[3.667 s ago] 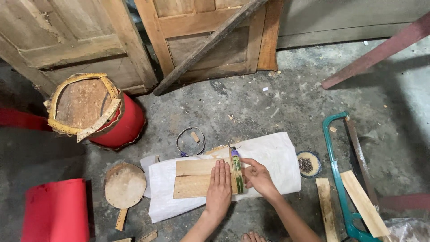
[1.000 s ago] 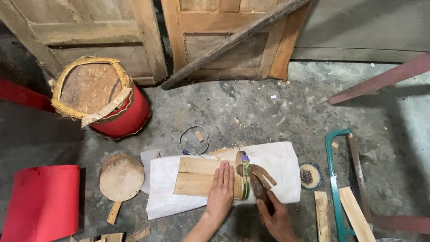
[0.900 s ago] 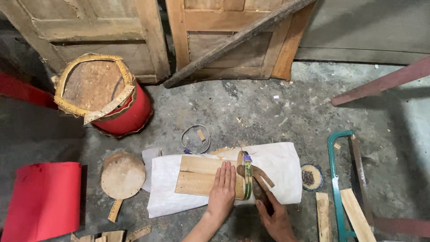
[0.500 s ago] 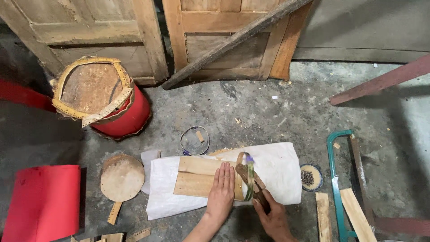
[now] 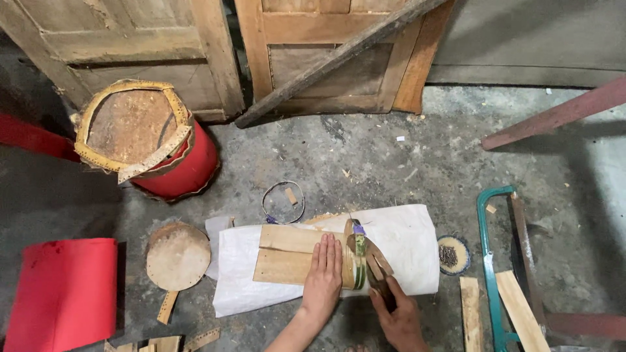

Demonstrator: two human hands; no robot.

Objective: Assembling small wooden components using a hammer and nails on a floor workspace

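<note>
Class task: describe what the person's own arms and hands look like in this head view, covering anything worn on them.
Both are bare: the left hand and right hand wear no gloves, and no rings or watch can be seen. The left forearm entering from the bottom edge has no sleeve showing. Little of the right arm is visible beyond the wrist, so any sleeve there cannot be judged.

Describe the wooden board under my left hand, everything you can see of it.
The board is pale, bare wood, flat and roughly rectangular, seemingly two planks side by side with a seam running lengthwise. It lies flat on a white sheet spread on the concrete floor. The left hand presses palm-down on its right part. At its right end, thin yellowish strips wrap across it, and the right hand holds a dark tool against them. Its underside is hidden.
</note>
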